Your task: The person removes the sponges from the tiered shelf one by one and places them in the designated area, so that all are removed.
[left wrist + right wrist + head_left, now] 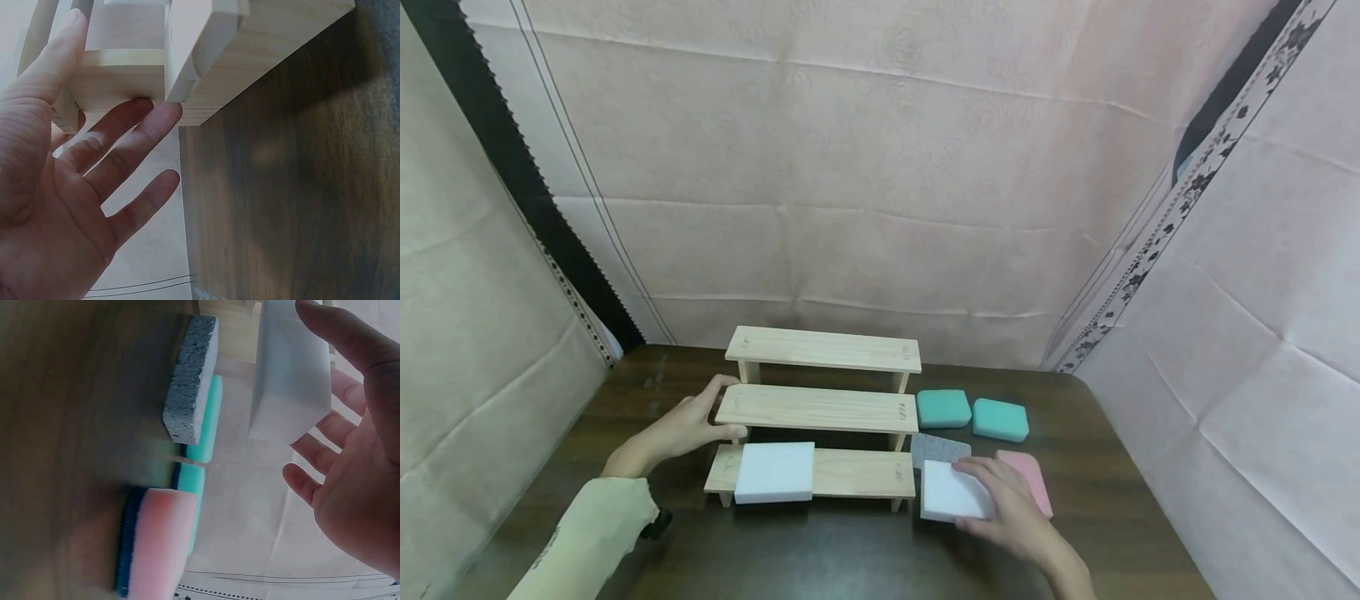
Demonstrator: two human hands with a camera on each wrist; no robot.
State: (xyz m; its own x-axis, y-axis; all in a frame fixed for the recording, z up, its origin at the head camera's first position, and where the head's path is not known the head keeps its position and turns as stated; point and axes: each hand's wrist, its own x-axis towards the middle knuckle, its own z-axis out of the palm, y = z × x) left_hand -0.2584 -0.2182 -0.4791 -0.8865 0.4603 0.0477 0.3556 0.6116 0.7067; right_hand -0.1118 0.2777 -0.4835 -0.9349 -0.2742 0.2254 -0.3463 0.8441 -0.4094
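A three-tier wooden step rack [817,407] stands on the table. My left hand [688,425] grips the left end of its middle tier, thumb at the front and index finger towards the back. In the left wrist view the left hand's other fingers [134,147] are spread, some near the wooden end. A white sponge block [775,472] rests on the left part of the lowest tier. Right of the rack, my right hand [1003,504] pinches a second white sponge block [951,492] between thumb and fingers. In the right wrist view this block [290,381] hangs above the table.
Two teal sponges [1000,419] lie right of the rack. A grey speckled sponge [190,381] and a pink sponge [162,544] with a dark underside lie nearer. The dark wooden table [820,558] is enclosed by pale cloth [880,208] at the back and sides.
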